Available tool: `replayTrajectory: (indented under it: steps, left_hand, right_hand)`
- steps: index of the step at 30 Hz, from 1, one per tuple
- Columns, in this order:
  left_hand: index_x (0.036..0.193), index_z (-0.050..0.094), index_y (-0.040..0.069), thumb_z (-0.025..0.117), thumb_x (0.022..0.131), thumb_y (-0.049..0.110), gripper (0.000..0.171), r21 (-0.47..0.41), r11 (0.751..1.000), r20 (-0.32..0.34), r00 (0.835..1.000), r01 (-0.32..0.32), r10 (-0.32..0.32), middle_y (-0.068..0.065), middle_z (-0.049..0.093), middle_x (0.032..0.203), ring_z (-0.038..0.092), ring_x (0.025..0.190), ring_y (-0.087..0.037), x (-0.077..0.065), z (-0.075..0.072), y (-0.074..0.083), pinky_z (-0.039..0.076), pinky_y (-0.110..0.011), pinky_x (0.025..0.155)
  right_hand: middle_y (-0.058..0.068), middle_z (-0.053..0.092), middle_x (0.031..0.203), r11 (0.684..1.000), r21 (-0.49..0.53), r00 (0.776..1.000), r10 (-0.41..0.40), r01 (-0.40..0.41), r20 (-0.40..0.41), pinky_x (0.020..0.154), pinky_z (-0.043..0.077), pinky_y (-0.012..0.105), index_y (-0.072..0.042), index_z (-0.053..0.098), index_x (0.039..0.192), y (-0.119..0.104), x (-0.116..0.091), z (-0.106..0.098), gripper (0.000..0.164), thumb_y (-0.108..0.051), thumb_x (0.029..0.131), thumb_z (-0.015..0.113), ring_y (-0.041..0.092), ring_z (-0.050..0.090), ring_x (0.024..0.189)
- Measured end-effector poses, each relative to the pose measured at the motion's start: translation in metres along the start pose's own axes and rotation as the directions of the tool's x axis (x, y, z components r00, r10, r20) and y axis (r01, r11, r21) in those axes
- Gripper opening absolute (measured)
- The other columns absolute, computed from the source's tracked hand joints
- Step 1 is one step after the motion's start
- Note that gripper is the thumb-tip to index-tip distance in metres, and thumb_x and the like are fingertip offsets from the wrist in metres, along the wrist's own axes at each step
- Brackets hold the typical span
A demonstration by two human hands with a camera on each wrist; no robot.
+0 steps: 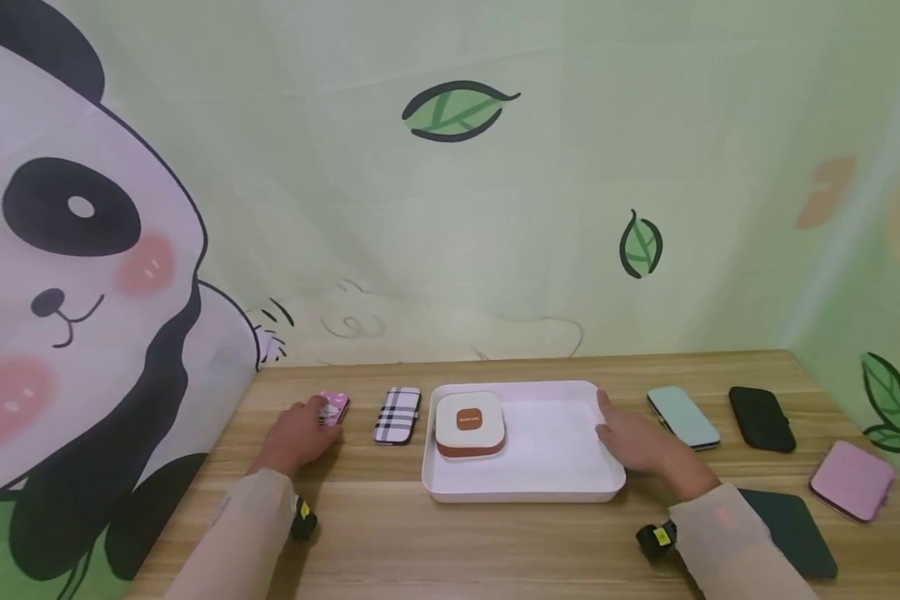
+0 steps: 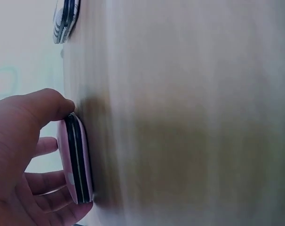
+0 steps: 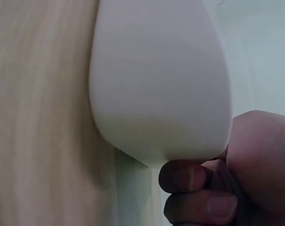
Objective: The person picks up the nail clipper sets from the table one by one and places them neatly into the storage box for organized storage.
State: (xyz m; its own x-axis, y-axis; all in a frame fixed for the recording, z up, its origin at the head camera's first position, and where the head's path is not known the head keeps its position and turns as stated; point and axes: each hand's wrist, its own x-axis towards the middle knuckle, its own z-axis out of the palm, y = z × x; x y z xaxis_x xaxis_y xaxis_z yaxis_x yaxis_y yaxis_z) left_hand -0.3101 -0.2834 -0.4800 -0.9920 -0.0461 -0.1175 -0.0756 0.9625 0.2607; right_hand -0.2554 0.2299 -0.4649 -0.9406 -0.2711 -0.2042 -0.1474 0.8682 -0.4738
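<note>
At the left of the table my left hand (image 1: 297, 435) holds a small flat pink patterned case (image 1: 333, 408). In the left wrist view, the thumb presses one end of this pink case (image 2: 76, 160) and the fingertips reach its other end. The case stays at the tabletop. My right hand (image 1: 640, 439) grips the right rim of a shallow white tray (image 1: 551, 437), its curled fingers at the tray's outer wall (image 3: 161, 84) in the right wrist view. Inside the tray, on the left, sits a squarish white-and-brown box (image 1: 470, 425).
A plaid case (image 1: 397, 415) lies between the left hand and the tray. Right of the tray are a mint case (image 1: 683, 417), a black case (image 1: 762, 419), a pink case (image 1: 852, 481) and a dark green flat item (image 1: 795, 533), partly behind the right sleeve. A printed cloth (image 1: 540, 208) hangs behind.
</note>
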Motion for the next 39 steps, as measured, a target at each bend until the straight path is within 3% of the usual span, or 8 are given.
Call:
replayTrajectory:
  steps: [3, 6, 14, 21, 29, 33, 36, 39]
  left_hand:
    - [0.145, 0.043, -0.001, 0.067, 0.089, 0.035, 0.071, -0.027, 1.000, -0.004, 1.000, -0.003, 0.003, -0.027, 0.057, 0.124, 0.054, 0.095, -0.034, 0.002, -0.001, 0.003, 0.048, -0.051, 0.088]
    - [0.142, 0.046, -0.001, 0.071, 0.084, 0.034, 0.072, -0.037, 0.999, -0.005, 1.000, 0.010, -0.010, -0.024, 0.060, 0.117, 0.054, 0.091, -0.032, 0.002, -0.003, 0.005, 0.047, -0.047, 0.085]
    - [0.141, 0.046, 0.000, 0.072, 0.081, 0.038, 0.076, -0.066, 0.998, -0.013, 1.000, 0.024, -0.025, -0.021, 0.061, 0.114, 0.055, 0.090, -0.030, -0.004, -0.011, 0.018, 0.047, -0.044, 0.080]
    - [0.145, 0.042, 0.003, 0.072, 0.082, 0.047, 0.082, -0.110, 0.994, -0.056, 0.998, -0.015, 0.009, -0.019, 0.061, 0.118, 0.056, 0.091, -0.029, -0.010, -0.024, 0.047, 0.049, -0.043, 0.079]
    - [0.146, 0.041, 0.003, 0.071, 0.084, 0.048, 0.082, -0.128, 0.992, -0.061, 0.998, -0.019, 0.012, -0.019, 0.063, 0.121, 0.059, 0.096, -0.030, -0.020, -0.031, 0.077, 0.051, -0.047, 0.085]
    - [0.146, 0.043, 0.004, 0.071, 0.084, 0.046, 0.080, -0.129, 0.991, -0.068, 0.998, -0.025, 0.017, -0.019, 0.063, 0.123, 0.059, 0.098, -0.030, -0.023, -0.033, 0.089, 0.052, -0.050, 0.087]
    - [0.146, 0.043, 0.004, 0.071, 0.084, 0.047, 0.081, -0.121, 0.992, -0.071, 0.997, -0.022, 0.013, -0.020, 0.063, 0.125, 0.060, 0.100, -0.031, -0.026, -0.032, 0.100, 0.052, -0.051, 0.090]
    - [0.146, 0.043, 0.005, 0.071, 0.084, 0.048, 0.081, -0.124, 0.992, -0.070, 0.998, -0.014, 0.005, -0.019, 0.063, 0.124, 0.061, 0.099, -0.030, -0.029, -0.031, 0.111, 0.053, -0.049, 0.089]
  right_hand:
    - [0.031, 0.038, 0.152, 0.999, 0.034, 1.000, -0.013, 0.013, -0.002, 0.099, 0.044, 0.053, 0.010, 0.006, 0.156, 0.003, 0.000, -0.001, 0.063, -0.022, 0.108, 0.031, 0.033, 0.055, 0.112]
    - [0.030, 0.027, 0.158, 0.999, 0.046, 1.000, -0.018, 0.018, -0.008, 0.104, 0.040, 0.055, 0.009, 0.006, 0.156, 0.004, 0.002, 0.000, 0.061, -0.021, 0.108, 0.030, 0.034, 0.051, 0.119]
    - [0.029, 0.041, 0.150, 1.000, -0.019, 1.000, -0.024, 0.024, -0.018, 0.088, 0.043, 0.045, 0.012, 0.006, 0.155, 0.003, 0.003, 0.003, 0.061, -0.018, 0.107, 0.031, 0.029, 0.054, 0.104]
    - [0.026, 0.054, 0.130, 0.998, -0.039, 0.999, -0.049, 0.049, -0.003, 0.077, 0.045, 0.041, 0.014, 0.003, 0.154, -0.001, 0.000, -0.001, 0.063, -0.017, 0.107, 0.032, 0.021, 0.056, 0.080]
    - [0.029, 0.050, 0.139, 0.998, -0.047, 0.999, -0.038, 0.038, 0.010, 0.075, 0.046, 0.038, 0.015, 0.001, 0.154, -0.005, -0.003, -0.001, 0.063, -0.015, 0.107, 0.031, 0.018, 0.054, 0.075]
    - [0.029, 0.055, 0.128, 0.998, -0.038, 0.999, -0.052, 0.052, 0.008, 0.065, 0.044, 0.035, 0.016, 0.000, 0.153, -0.006, -0.004, -0.003, 0.063, -0.014, 0.107, 0.032, 0.016, 0.048, 0.062]
    - [0.023, 0.063, 0.096, 0.996, -0.043, 0.997, -0.076, 0.077, 0.005, 0.058, 0.041, 0.032, 0.019, 0.000, 0.151, -0.007, -0.005, -0.003, 0.064, -0.012, 0.106, 0.033, 0.014, 0.042, 0.055]
    - [0.007, 0.051, 0.069, 0.995, -0.046, 0.996, -0.085, 0.085, 0.010, 0.052, 0.039, 0.030, 0.020, -0.002, 0.150, -0.007, -0.005, -0.001, 0.065, -0.011, 0.105, 0.034, 0.012, 0.038, 0.051]
